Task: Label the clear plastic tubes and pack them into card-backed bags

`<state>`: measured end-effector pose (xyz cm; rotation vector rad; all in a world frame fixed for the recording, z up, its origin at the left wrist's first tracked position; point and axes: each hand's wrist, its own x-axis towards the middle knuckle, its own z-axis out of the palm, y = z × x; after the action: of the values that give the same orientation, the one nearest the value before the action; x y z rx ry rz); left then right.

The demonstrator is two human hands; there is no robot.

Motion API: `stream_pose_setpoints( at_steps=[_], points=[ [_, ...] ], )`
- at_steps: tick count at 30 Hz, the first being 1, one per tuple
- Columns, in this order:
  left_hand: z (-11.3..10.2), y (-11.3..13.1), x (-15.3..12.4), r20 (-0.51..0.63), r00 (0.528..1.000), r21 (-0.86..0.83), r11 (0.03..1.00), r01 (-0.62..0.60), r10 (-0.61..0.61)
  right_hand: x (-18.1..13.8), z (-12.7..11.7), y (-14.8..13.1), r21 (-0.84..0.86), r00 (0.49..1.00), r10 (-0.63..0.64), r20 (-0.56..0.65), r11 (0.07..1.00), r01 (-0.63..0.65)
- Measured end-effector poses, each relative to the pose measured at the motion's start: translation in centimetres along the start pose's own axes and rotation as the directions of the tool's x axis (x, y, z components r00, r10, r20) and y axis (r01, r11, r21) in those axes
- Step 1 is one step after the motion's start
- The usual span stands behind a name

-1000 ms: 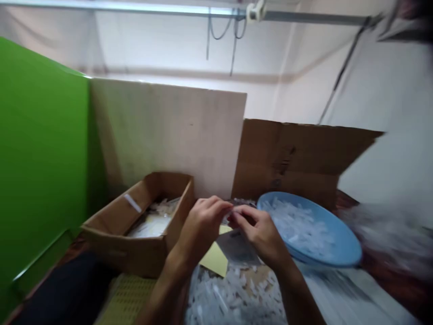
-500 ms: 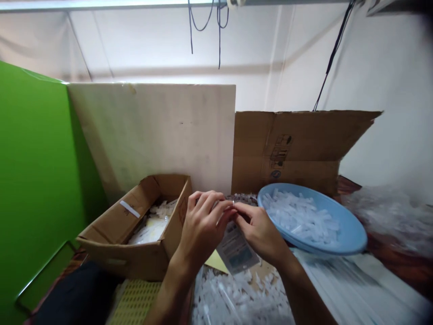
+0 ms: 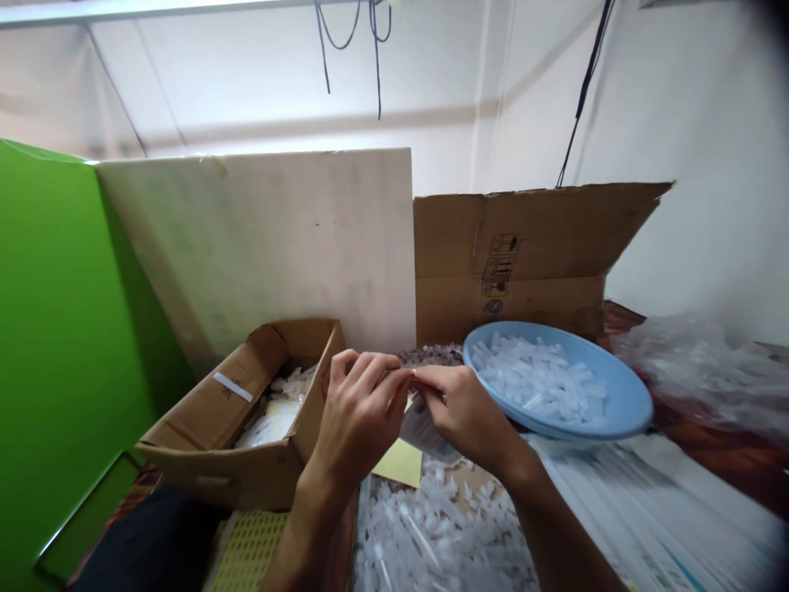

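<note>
My left hand (image 3: 365,407) and my right hand (image 3: 465,411) meet fingertip to fingertip above the work area. Both are closed in a pinch at the top of a clear printed plastic bag (image 3: 424,429). The bag hangs below my right hand, partly covered by its fingers; the pinched edge is too small to make out. A yellow paper slip (image 3: 399,463) shows just beneath, beside the bag. Below my wrists lies a pile of small translucent plastic pieces (image 3: 437,534).
An open cardboard box (image 3: 228,473) holding white bags stands left. On the right, a blue basin (image 3: 629,403) is filled with translucent plastic strips. Near it lie flat printed bags (image 3: 610,493) and crumpled clear plastic (image 3: 696,370). A yellow sheet (image 3: 250,551) is at the lower left.
The bag has swung and tilted under my right hand, uncovering more of the yellow slip. My fingertips stay together. The camera view has shifted slightly to the right.
</note>
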<state>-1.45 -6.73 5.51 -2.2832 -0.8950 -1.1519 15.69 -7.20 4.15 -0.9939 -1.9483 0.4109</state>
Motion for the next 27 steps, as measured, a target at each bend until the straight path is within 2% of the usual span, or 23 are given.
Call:
stream_pose_setpoints(
  at_steps=[4,9,15,19,22,27],
  points=[
    [-0.1,-0.3,-0.1,0.005,0.998,-0.053,0.997,0.056,-0.056,0.0,0.0,-0.3,-0.032,1.000,-0.007,0.006,0.999,0.007],
    [-1.2,-1.9,-0.4,-0.034,0.989,-0.038,0.989,0.140,-0.142,-0.1,-0.2,-0.5,0.094,0.999,-0.001,-0.052,0.996,0.006],
    [-3.9,-5.7,-1.6,-0.095,0.952,0.087,0.951,0.298,-0.290,-0.3,-1.6,0.2,0.119,0.983,0.062,-0.175,0.992,-0.042],
    [-6.0,-8.9,-3.4,-0.002,0.930,0.204,0.911,0.360,-0.367,-0.3,-2.2,0.7,0.132,0.974,0.094,-0.206,0.989,-0.067],
    [-7.5,-10.6,-4.7,0.091,0.868,0.278,0.850,0.448,-0.487,-0.3,-2.3,0.7,0.117,0.976,0.093,-0.199,0.991,-0.071],
    [-9.2,-12.3,-6.4,0.211,0.676,0.358,0.699,0.619,-0.707,-0.2,-1.8,0.7,0.111,0.987,0.093,-0.130,0.991,-0.078]
  ],
)
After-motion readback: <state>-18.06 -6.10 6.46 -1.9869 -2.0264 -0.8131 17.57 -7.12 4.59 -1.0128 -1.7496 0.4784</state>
